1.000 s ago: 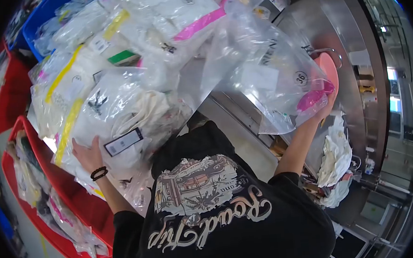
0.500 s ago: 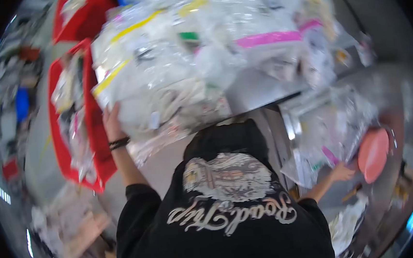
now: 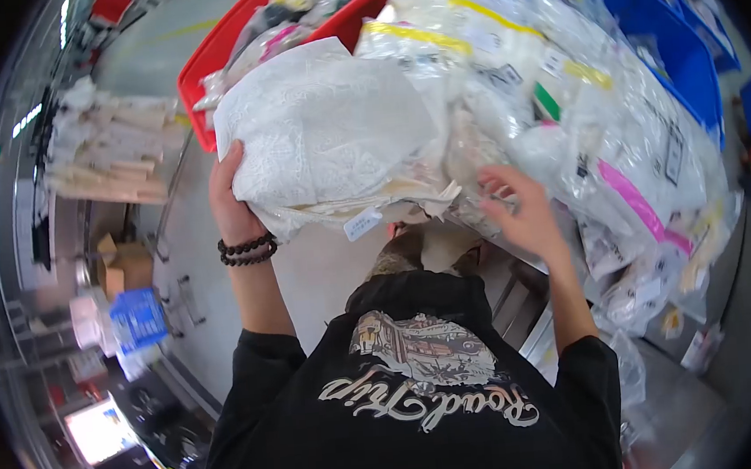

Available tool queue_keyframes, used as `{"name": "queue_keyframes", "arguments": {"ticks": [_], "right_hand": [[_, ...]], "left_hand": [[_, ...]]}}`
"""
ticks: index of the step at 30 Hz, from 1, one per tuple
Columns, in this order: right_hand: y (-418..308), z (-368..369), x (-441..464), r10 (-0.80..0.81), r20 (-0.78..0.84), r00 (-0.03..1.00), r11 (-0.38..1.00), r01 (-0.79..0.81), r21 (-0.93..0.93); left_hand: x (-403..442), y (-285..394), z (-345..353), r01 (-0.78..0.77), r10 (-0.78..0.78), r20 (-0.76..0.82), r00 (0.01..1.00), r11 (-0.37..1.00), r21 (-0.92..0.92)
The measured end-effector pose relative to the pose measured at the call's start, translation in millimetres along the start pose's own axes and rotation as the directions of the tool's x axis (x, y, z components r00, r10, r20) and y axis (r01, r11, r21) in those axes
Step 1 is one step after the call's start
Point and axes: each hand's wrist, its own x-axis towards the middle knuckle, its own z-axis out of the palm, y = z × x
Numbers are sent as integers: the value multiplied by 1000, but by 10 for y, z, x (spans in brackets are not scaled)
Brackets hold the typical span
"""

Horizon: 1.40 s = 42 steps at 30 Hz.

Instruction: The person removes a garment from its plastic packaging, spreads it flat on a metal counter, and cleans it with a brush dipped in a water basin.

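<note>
My left hand (image 3: 233, 193), with dark bead bracelets on its wrist, grips the left edge of a folded white lace garment (image 3: 323, 124). A small white tag (image 3: 362, 224) hangs from the front of the folded stack, where cream fabric layers show. Over the pile's near edge is my right hand (image 3: 522, 210), its fingers loosely curled and apart, with nothing visible in them. It is close to clear plastic bags (image 3: 475, 160); whether it touches them I cannot tell. Bagged garments (image 3: 597, 129) with yellow, pink and green strips lie heaped to the right.
A red bin (image 3: 197, 99) holding bagged items stands behind the garment, and a blue bin (image 3: 696, 99) is at the back right. Off to the left are a stack of pale material (image 3: 109, 150), a cardboard box (image 3: 126, 265) and a blue-and-white package (image 3: 138, 319).
The view has turned. My right hand has come from beside a pink object at the right back to the pile. My left hand now grips the white lace garment.
</note>
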Motion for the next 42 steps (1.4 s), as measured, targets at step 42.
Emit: {"name": "queue_keyframes", "arguments": {"ticks": [42], "right_hand": [[-35, -1522, -220, -134, -860, 492, 927, 370, 67]], "left_hand": [[1427, -2051, 1792, -21, 68, 651, 756, 997, -80]]}}
